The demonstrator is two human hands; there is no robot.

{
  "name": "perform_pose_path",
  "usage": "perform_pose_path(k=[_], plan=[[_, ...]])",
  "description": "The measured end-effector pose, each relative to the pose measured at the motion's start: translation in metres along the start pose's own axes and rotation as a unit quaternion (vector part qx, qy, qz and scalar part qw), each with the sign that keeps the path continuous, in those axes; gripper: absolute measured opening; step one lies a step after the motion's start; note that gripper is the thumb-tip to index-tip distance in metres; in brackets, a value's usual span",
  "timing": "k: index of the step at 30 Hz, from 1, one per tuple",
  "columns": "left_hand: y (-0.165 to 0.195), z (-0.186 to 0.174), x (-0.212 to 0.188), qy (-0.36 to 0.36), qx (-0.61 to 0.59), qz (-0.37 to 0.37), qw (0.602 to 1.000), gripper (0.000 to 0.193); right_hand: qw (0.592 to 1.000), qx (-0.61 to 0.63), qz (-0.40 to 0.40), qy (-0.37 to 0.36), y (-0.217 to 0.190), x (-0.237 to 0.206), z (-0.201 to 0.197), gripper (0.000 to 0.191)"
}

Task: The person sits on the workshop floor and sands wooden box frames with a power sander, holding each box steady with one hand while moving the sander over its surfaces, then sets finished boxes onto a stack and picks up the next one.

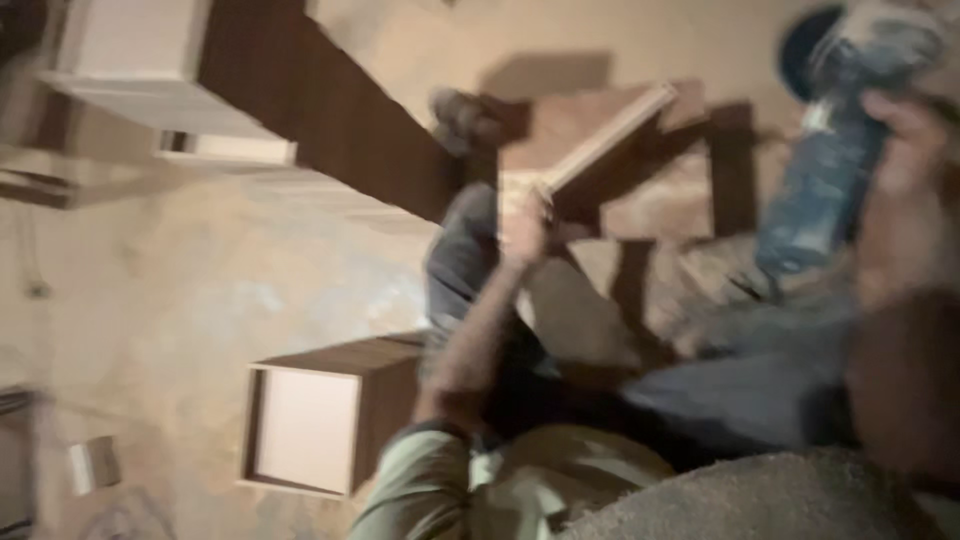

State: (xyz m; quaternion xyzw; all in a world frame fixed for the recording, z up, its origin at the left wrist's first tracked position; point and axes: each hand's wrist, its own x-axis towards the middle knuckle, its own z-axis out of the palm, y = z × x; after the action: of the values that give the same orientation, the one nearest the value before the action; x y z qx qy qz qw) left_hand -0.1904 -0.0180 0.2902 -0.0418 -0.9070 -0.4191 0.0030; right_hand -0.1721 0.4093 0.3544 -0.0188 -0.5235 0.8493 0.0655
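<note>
Blurred view; the head camera is tilted hard, so the floor runs sideways.

Nearest me, the right hand (905, 190) is raised at the right edge of the frame, fingers (900, 115) wrapped tight around the body of a blue power tool (835, 170), which looks like an angle grinder. Its dusty head points up toward the top right corner. The tool is in the air, clear of the board and of the floor.

Below it, a grey-green sleeve (420, 490) leads up a bare forearm to the left hand (527, 228). Its fingers close on the near end of a wooden board (605, 140), a panel with a pale edge and brown face. I can't tell through the blur how the individual fingers sit. The board slants from the hand toward the upper right.

A leg in dark trousers (460, 260) stretches past the hand, with a shoe (455, 120) just beside the board.

Farther out, on the dusty concrete floor (200, 290), an open dark brown cabinet box (320, 420) with a pale inside stands well apart from the hands. A long dark panel (330, 110) runs diagonally at the top. White cabinet pieces (170, 90) lie in the top left.
</note>
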Motion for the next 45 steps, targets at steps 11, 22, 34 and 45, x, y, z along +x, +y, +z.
perform_pose_path(k=[11,22,34,45], plan=[[-0.073,0.044,0.025,0.064,-0.115,0.103,0.986,0.051,0.965,-0.006,0.193,-0.177,-0.045,0.003,0.060,0.034],[-0.080,0.050,0.027,0.061,-0.129,0.117,0.983,0.060,0.951,-0.046,0.143,-0.272,-0.011,0.040,0.079,0.034],[-0.082,0.060,0.030,0.030,-0.077,0.070,0.994,0.091,0.936,-0.016,0.243,-0.253,-0.007,0.071,0.108,0.040],[-0.083,0.067,0.033,0.047,-0.020,0.120,0.991,0.112,0.873,-0.098,0.311,-0.363,0.013,0.019,0.208,0.057]])
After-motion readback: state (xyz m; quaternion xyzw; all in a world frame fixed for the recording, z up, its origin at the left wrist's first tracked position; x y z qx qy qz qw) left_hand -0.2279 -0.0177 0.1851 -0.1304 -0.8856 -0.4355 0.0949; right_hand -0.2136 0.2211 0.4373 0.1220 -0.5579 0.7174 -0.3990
